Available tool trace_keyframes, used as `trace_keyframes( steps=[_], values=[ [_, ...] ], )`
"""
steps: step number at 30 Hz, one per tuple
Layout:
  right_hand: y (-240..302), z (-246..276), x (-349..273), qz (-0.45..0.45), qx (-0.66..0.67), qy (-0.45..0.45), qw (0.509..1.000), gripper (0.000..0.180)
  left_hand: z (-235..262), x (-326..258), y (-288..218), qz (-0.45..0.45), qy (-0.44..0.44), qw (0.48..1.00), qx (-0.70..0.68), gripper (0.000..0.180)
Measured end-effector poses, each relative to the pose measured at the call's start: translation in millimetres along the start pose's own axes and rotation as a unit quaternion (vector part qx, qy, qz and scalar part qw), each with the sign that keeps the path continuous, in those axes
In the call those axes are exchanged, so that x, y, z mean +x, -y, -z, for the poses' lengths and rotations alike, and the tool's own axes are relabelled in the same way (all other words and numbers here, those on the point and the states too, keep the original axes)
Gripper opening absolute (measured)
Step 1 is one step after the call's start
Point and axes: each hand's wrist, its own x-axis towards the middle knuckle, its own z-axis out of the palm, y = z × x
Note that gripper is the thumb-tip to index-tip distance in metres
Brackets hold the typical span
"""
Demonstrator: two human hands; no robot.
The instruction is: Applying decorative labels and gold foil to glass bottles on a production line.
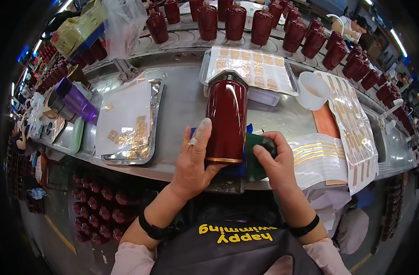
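Observation:
A glossy dark red bottle (227, 120) lies in front of me with its neck pointing away and its gold-rimmed base toward me. My left hand (194, 158) grips its left side, with a white-covered finger along the wall and the thumb by the base. To the right of the bottle, my right hand (276, 158) pinches a dark green, flexible-looking piece (256, 167) between thumb and fingers; its exact kind is unclear. Something blue shows partly beneath the bottle. Beyond the neck, a tray (290, 79) carries a sheet of gold decals (250, 65).
On the left, a metal tray (156, 110) holds white sheets with gold decals, beside a purple bottle (76, 98) and a green case (76, 135). A white tub (313, 89) and decal sheets (351, 128) lie right. Red bottles (207, 23) line the far conveyor.

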Motion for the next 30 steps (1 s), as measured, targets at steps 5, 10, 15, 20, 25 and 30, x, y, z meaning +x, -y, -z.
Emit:
trace_keyframes(
  steps=[5, 10, 15, 20, 25, 30],
  values=[
    [4.8, -0.9, -3.5, 0.007, 0.047, 0.048, 0.998, 0.026, 8.7, -3.1, -1.2, -0.056, 0.018, 0.996, 0.068, 0.067],
    [12.9, 4.2, -2.2, -0.04, 0.162, 0.007, 0.986, 0.03, 13.7, 3.1, -6.9, -0.131, 0.055, 0.975, 0.169, 0.07],
    [10.6, -0.3, -5.8, 0.106, -0.039, -0.004, 0.994, 0.023, 0.0, -2.2, -3.0, -0.02, 0.008, 1.0, 0.019, 0.074],
    [37.1, -3.3, -11.2, 0.408, -0.248, 0.232, 0.848, 0.036, 1.2, -8.0, 1.7, 0.005, 0.003, 1.0, -0.012, 0.074],
    [30.1, 2.0, -10.8, 0.424, -0.275, 0.15, 0.85, 0.039, 1.0, -5.4, -1.6, -0.004, 0.011, 1.0, 0.021, 0.073],
    [22.6, 8.3, -9.8, 0.404, -0.283, 0.078, 0.867, 0.04, -0.4, -12.7, 2.1, 0.033, 0.018, 0.999, -0.028, 0.072]
  ],
)
